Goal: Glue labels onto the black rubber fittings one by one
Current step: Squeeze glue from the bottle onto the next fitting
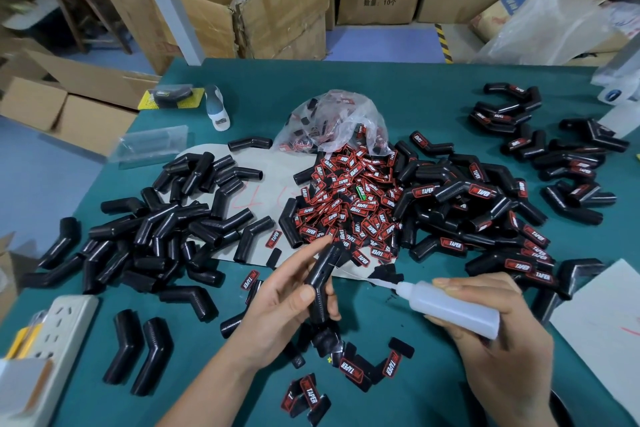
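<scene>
The left hand grips one bent black fitting, thumb on its bend, index finger stretched toward the label heap just beyond. The right hand is curled round one glue bottle, whose nozzle points left at the fitting without touching it. Two fittings lie left of the left hand; bare ones are piled beyond them, labelled ones beyond the right hand, both too many to count. Loose labels lie below the hands.

A green table carries bare fittings left of the hands, labels beyond them, labelled fittings to the right.
</scene>
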A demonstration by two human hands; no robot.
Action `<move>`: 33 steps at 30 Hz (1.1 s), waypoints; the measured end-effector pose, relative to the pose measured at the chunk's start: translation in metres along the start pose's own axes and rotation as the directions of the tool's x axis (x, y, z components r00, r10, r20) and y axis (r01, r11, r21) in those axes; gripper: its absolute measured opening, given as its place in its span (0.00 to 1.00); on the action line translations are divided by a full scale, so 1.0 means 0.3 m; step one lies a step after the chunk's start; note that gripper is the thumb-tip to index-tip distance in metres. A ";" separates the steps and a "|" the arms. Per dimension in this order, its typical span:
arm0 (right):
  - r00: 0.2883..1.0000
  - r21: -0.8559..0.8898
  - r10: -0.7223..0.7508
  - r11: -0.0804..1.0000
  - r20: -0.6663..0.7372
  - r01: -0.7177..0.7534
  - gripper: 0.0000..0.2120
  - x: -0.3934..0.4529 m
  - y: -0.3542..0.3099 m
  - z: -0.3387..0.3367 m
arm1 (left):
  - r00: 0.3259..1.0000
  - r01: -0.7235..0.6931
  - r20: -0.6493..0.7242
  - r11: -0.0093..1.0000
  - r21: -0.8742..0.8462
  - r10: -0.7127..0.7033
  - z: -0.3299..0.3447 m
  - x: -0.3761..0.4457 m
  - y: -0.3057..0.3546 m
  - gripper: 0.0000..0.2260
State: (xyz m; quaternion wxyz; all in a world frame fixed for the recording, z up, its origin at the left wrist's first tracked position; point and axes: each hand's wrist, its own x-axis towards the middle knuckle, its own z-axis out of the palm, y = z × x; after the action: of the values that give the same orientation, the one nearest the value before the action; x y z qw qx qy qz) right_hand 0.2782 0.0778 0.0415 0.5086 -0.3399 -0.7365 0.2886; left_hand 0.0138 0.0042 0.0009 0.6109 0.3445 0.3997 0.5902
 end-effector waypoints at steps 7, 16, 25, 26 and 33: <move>0.999 -0.016 0.023 1.000 -0.025 -0.023 0.12 -0.001 0.003 0.000 | 1.000 0.001 0.004 1.000 0.000 -0.001 -0.003 0.000 -0.001 0.31; 0.999 -0.010 0.029 1.000 -0.023 -0.029 0.14 0.001 0.003 -0.004 | 1.000 0.001 0.009 1.000 -0.016 -0.001 -0.003 0.000 -0.001 0.31; 0.998 -0.006 0.063 0.998 -0.029 -0.063 0.13 0.006 -0.004 -0.003 | 1.000 -0.002 0.011 0.999 -0.035 0.002 -0.004 0.002 -0.004 0.31; 0.998 0.002 0.054 0.999 -0.018 -0.054 0.13 0.006 -0.006 -0.001 | 1.000 -0.002 0.009 0.999 -0.035 0.002 -0.004 0.002 -0.005 0.31; 0.998 -0.013 0.040 0.999 -0.043 -0.041 0.13 0.007 0.004 -0.006 | 1.000 -0.015 0.017 0.998 -0.057 0.016 -0.002 0.003 -0.009 0.31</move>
State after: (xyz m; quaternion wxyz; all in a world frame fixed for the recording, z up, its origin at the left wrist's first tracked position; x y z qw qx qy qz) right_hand 0.2795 0.0805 0.0422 0.5157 -0.3644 -0.7205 0.2865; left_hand 0.0143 0.0048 -0.0018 0.6194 0.3349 0.3749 0.6030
